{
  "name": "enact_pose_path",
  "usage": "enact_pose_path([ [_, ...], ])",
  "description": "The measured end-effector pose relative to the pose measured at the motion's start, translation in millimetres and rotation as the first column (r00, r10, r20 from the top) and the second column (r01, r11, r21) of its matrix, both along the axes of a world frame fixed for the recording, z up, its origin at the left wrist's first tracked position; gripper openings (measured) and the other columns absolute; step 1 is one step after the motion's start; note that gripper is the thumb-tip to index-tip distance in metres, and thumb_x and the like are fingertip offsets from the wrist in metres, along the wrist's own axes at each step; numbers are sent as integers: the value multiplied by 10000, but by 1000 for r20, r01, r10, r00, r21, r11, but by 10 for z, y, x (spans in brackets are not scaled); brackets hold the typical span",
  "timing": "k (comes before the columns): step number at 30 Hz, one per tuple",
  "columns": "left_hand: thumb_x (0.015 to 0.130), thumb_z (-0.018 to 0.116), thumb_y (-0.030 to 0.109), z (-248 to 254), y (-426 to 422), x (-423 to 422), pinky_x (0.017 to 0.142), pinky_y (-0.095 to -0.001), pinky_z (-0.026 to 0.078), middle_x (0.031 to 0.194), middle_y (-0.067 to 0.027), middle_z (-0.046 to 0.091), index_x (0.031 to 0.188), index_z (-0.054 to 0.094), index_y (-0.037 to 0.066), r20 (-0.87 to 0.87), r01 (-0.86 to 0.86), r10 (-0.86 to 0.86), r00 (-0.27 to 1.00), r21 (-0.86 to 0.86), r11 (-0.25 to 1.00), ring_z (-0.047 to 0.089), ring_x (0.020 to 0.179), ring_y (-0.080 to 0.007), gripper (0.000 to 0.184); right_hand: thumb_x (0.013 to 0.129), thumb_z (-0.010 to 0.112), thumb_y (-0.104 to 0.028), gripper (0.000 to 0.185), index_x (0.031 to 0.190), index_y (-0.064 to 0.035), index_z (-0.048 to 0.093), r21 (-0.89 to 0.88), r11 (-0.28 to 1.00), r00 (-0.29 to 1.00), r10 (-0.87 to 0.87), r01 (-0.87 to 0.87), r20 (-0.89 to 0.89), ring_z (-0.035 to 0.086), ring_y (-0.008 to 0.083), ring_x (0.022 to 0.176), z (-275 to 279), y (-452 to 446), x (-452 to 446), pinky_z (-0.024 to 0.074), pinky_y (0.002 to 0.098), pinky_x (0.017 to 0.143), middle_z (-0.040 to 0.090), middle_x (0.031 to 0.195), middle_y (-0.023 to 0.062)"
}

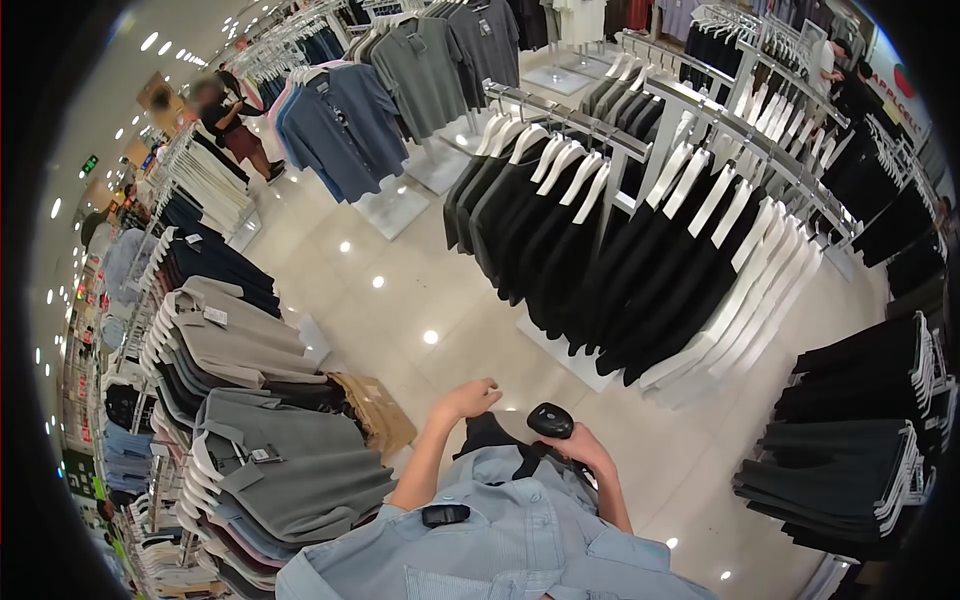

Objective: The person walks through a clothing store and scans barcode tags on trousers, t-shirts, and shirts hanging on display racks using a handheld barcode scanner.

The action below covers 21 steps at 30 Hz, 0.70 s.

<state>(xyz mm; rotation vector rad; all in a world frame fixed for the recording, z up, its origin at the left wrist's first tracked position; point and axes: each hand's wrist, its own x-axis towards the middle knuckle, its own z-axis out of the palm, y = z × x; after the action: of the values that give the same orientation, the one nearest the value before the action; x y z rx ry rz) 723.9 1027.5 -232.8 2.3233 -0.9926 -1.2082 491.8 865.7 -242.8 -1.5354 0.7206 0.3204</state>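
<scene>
My left hand (pixel 468 399) is held out in front of my body over the floor, fingers apart and holding nothing. In my right hand (pixel 580 446) is a black handheld device (pixel 550 421) with a rounded head, its handle partly hidden by the fingers. Both hands are just beyond the light blue denim shirt (pixel 500 515) that I wear. A small black object (pixel 445 515) is fixed on the shirt's chest. Nearest to my left hand, at its left, is an open cardboard box (pixel 385 415) with dark contents.
Grey and beige shirts (pixel 290 465) hang on a rack at the left. Ahead stands a metal rack (pixel 570 120) of black and white clothes. Dark garments (pixel 830 470) hang at the right. A person (pixel 235 125) stands in the upper left.
</scene>
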Motion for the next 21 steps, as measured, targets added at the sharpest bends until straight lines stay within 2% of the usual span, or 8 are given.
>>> enact_pose_path([
  [1,935,526,348,-34,-25,17,886,-423,506,1075,-227,675,1193,599,-12,-16,-12,12,1000,-50,999,648,998,-368,449,742,751,-323,310,745,-20,684,-5,1000,1000,-10,10,8,517,111,489,-30,1,9,406,293,483,573,566,26],
  [5,935,528,350,-87,-15,163,907,-430,497,1098,-228,668,1200,598,-7,-22,40,-41,999,-44,998,638,1025,-375,451,782,777,-307,335,696,-28,612,-9,999,999,-46,46,-28,491,99,478,128,49,108,372,289,456,540,559,3],
  [7,934,531,352,-154,63,254,938,-434,483,1134,-236,653,1211,596,-2,98,81,-82,992,16,997,618,1072,-383,455,781,775,-309,337,685,-34,604,-15,997,996,-82,82,-20,490,95,485,156,88,163,369,286,457,527,550,-2],
  [8,934,531,352,-175,88,302,938,-434,483,1134,-236,653,1211,596,-2,95,87,-87,992,7,996,618,1072,-383,455,781,775,-309,337,685,-34,604,-24,996,996,-89,88,-23,490,95,485,148,113,199,369,286,457,527,550,-2],
  [14,935,530,356,-169,209,551,965,-432,468,1170,-239,639,1224,593,2,81,104,-104,991,-2,995,597,1117,-379,462,772,779,-305,317,706,-39,621,-24,988,989,-149,149,4,474,92,489,233,337,460,362,285,460,515,550,-7],
  [16,941,525,370,-139,246,647,913,-421,494,1103,-234,663,1216,594,-5,79,97,-93,993,-48,994,634,1042,-367,471,770,779,-302,306,724,-38,631,-27,988,988,-150,149,-39,469,91,485,281,418,580,355,286,461,509,545,-11],
  [21,938,531,376,-74,432,1026,916,-418,495,1112,-236,663,1228,590,4,73,108,-103,992,-58,992,636,1048,-368,475,779,765,-311,297,779,-34,657,-33,987,987,-157,155,-45,476,97,505,382,645,894,363,285,476,540,580,-5],
])
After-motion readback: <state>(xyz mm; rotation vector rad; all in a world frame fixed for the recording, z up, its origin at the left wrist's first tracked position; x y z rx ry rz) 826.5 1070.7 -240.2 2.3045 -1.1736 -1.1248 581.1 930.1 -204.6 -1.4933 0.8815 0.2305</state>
